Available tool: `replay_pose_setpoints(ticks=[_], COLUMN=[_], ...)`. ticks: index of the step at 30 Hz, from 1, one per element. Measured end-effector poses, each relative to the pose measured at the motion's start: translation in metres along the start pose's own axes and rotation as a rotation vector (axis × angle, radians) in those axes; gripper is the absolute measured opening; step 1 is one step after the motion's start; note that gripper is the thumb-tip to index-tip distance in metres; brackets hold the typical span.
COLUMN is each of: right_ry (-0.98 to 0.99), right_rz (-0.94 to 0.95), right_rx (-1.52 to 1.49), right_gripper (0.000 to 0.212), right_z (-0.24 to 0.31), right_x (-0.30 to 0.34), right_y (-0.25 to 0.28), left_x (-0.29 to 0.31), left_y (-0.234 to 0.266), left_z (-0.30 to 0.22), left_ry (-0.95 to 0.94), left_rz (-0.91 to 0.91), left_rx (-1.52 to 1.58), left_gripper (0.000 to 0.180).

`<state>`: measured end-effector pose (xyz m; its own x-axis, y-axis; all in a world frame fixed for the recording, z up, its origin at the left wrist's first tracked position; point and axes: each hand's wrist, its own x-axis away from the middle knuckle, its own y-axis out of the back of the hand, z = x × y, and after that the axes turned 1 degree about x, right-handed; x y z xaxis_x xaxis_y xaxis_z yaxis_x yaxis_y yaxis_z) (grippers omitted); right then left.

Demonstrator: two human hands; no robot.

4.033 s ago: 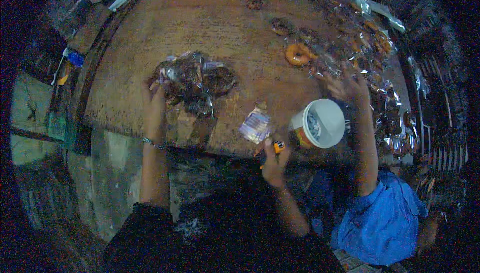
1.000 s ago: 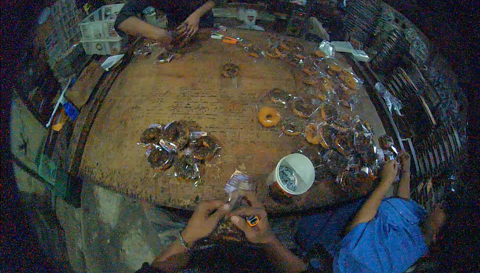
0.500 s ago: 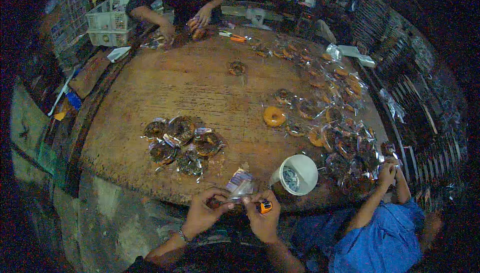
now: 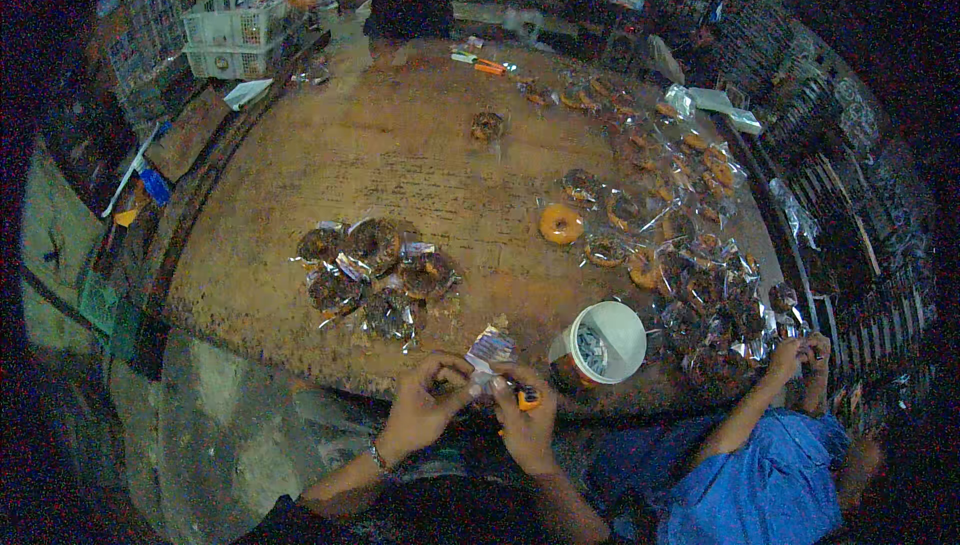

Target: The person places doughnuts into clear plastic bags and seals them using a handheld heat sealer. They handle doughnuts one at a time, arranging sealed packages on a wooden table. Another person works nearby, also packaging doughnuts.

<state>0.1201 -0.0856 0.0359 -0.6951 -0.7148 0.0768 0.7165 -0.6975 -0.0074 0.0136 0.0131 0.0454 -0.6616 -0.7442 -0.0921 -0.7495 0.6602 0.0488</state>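
Observation:
At the near edge of the table, my left hand [image 4: 420, 405] has its thumb and fingers pinched on the lower end of a clear plastic packet [image 4: 491, 347] with a pale printed label. My right hand [image 4: 528, 430] is closed round a small orange-and-black tool [image 4: 527, 399], its exact kind unclear, with the thumb tip beside the packet's end. What the packet contains cannot be made out. Left of it lies a group of several wrapped, dark-topped doughnuts [image 4: 375, 245]. A white bucket [image 4: 625, 345] with pale bluish pieces inside stands just to the right.
Many wrapped doughnuts [image 4: 690, 295] crowd the table's right side, beside a plain glazed one [image 4: 561, 224]. A co-worker in blue [image 4: 755, 475] works at the right edge. Across the wooden table [image 4: 330, 160], another person stands by white baskets [image 4: 235, 30]. Orange-handled tools [image 4: 489, 67] lie at the back.
My hands have shifted slightly right and up in view with the packet. The person across the table has straightened and moved a hand from the tabletop to the white baskets.

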Motion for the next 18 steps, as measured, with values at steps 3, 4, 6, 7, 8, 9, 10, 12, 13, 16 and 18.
replay_pose_setpoints(ticks=[3,4,6,7,8,9,10,12,13,16,18], right_ry=[0.446,0.477,0.528,0.373,0.374,0.379,0.369,0.205,0.085,0.207,0.439], right_rz=[0.044,0.049,0.043,0.102,0.100,0.099,0.092,0.106,0.077,-0.014,-0.108], right_rx=[0.398,0.455,0.579,0.629,0.595,0.562,0.508,0.498,0.464,0.521,0.926], right_gripper=[0.014,0.013,0.012,0.012,0.012,0.012,0.012,0.019,0.022,0.032,0.032], right_z=[-0.019,-0.025,-0.035,-0.038,-0.042,-0.045,-0.048,-0.052,-0.055,-0.063,-0.068], right_x=[-0.005,-0.007,-0.006,-0.006,-0.006,-0.008,-0.011,-0.021,-0.028,-0.061,-0.077], right_y=[-0.004,-0.003,-0.001,0.003,0.004,0.005,0.006,0.006,0.005,0.006,0.013], left_x=[-0.002,-0.001,0.004,0.004,0.008,0.011,0.013,0.013,0.012,0.008,0.008], left_y=[0.003,0.003,0.002,0.001,-0.001,-0.003,-0.005,-0.003,-0.002,0.004,0.007], left_z=[0.015,0.019,0.027,0.031,0.034,0.038,0.041,0.047,0.049,0.052,0.051], left_ry=[0.161,0.139,0.014,0.098,0.137,0.173,0.209,0.266,0.309,0.532,0.549], left_rz=[-0.040,-0.082,-0.165,-0.100,-0.047,0.005,0.054,0.003,-0.035,-0.137,-0.167], left_rx=[0.042,0.015,-0.056,-0.051,-0.047,-0.042,-0.037,-0.057,-0.006,0.067,0.101], left_gripper=[0.030,0.030,0.029,0.030,0.029,0.029,0.029,0.024,0.023,0.019,0.018])
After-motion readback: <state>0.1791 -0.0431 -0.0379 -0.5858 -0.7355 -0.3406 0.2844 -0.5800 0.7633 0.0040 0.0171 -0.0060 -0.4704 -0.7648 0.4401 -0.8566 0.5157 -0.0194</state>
